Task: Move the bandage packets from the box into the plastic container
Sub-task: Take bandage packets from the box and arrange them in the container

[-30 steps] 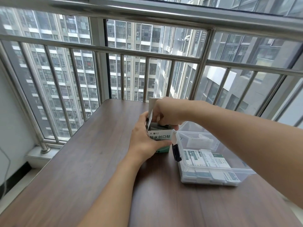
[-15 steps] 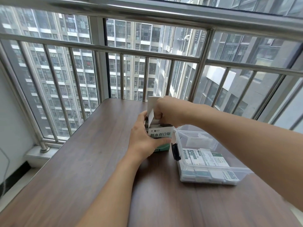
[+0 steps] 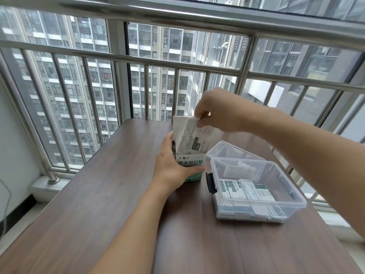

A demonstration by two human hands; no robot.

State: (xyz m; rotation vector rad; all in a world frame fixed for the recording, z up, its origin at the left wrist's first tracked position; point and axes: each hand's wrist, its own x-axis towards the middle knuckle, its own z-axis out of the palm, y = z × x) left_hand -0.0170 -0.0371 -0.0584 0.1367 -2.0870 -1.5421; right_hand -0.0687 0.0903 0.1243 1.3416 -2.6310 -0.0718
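A white and green bandage box (image 3: 192,164) stands upright on the wooden table (image 3: 98,194), its top flap raised. My left hand (image 3: 173,167) grips the box from the left side. Above the box, my right hand (image 3: 215,110) pinches a bandage packet (image 3: 194,138) by its top edge; the packet is partly out of the box and leans toward the right. To the right sits the clear plastic container (image 3: 290,186), open, with several packets (image 3: 246,188) lying flat on its bottom.
The container's clear lid (image 3: 227,150) lies behind it on the table. A black latch (image 3: 210,181) sticks out of the container's left end, close to the box. A steel railing (image 3: 177,64) runs along the table's far edge.
My right hand has risen from inside the box mouth, drawing a packet up and out. The left hand has kept its hold on the box.
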